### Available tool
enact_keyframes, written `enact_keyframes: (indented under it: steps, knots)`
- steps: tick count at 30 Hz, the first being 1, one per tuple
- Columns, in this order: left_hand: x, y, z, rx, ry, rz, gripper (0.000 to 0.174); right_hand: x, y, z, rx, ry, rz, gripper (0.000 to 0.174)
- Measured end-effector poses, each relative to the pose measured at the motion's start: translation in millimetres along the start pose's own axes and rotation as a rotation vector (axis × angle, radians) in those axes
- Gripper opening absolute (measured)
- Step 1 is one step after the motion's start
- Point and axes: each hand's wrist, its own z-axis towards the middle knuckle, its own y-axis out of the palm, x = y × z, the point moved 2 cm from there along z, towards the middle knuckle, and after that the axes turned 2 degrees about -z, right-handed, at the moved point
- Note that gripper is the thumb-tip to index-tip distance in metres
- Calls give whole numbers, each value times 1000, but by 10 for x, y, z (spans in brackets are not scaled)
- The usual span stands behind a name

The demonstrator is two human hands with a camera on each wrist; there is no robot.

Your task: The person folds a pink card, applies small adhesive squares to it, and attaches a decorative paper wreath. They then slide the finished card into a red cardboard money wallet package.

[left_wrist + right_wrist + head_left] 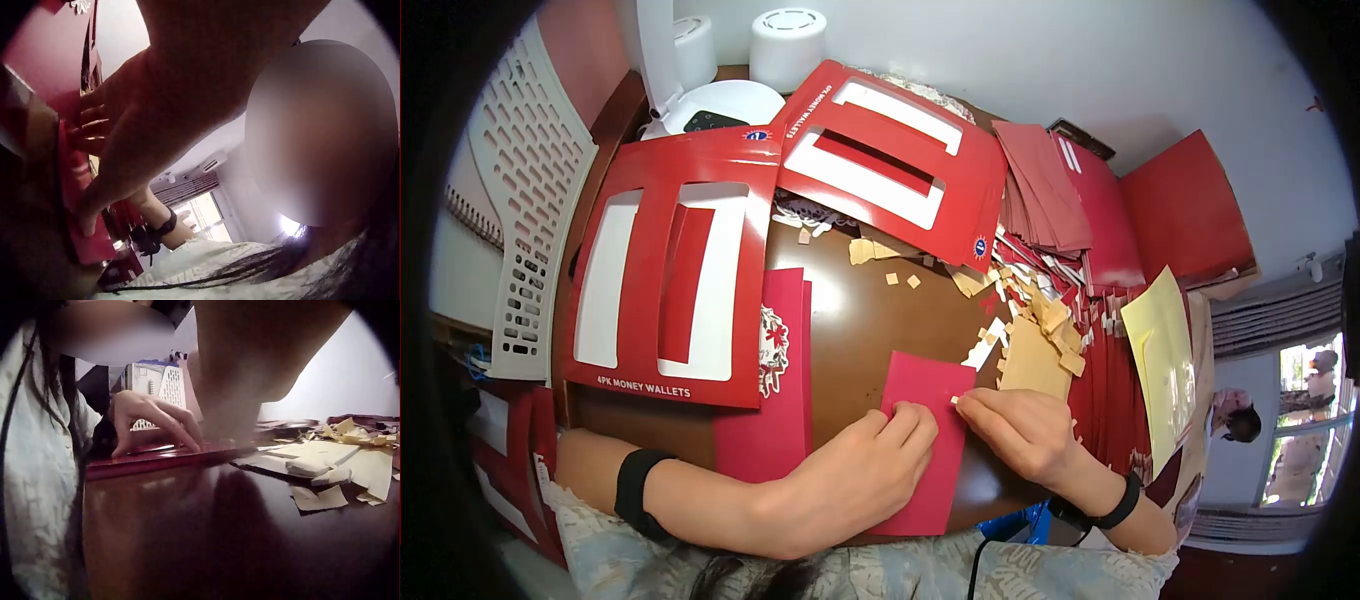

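Patterned shirt cloth (640, 565) lies nearest to us at six o'clock; going rightwards, we find the left hand (860, 482) near six, its loosely bent fingers pressing the magenta card (930, 385) at five, and the right hand (1028, 430) toward four, pinching a small pale piece (956, 400) by the card's right edge. We judge the step in hand to be positioning this piece, so the next move calls for exact placing and a light press.

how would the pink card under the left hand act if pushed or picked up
The pink card looks thin and flat, so it is probably light and somewhat bendy. On the shiny table it would likely slide rather than tip, though the left hand on it may resist.
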Motion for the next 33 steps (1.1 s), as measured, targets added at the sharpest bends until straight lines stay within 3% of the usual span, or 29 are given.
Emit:
enact_keyframes:
  steps: [1, 3, 4, 6, 12, 20, 33]
  knots:
    - [13, 17, -4, -4, 2, -4, 65, 12, 12, -1, 11, -36, 1, 28]
    - [39, 20, -28, 157, -15, 49, 48, 39, 32, 14, 21, -67, 7, 31]
    - [38, 22, -27, 151, -13, 44, 48, 50, 29, 38, 14, -69, 14, 32]
    - [25, -1, -36, 191, 7, 67, 32, 49, 34, 71, 11, -70, 26, 32]
    - [43, 29, -20, 155, 10, 78, 33, 75, 164, 62, 15, -35, 115, 31]
    - [49, -32, -6, 146, 3, 95, 37, 102, 211, 126, 40, 165, 278, 26]
    - [52, -40, -9, 112, 23, 120, 41, 40, 252, 100, 23, 178, 219, 26]
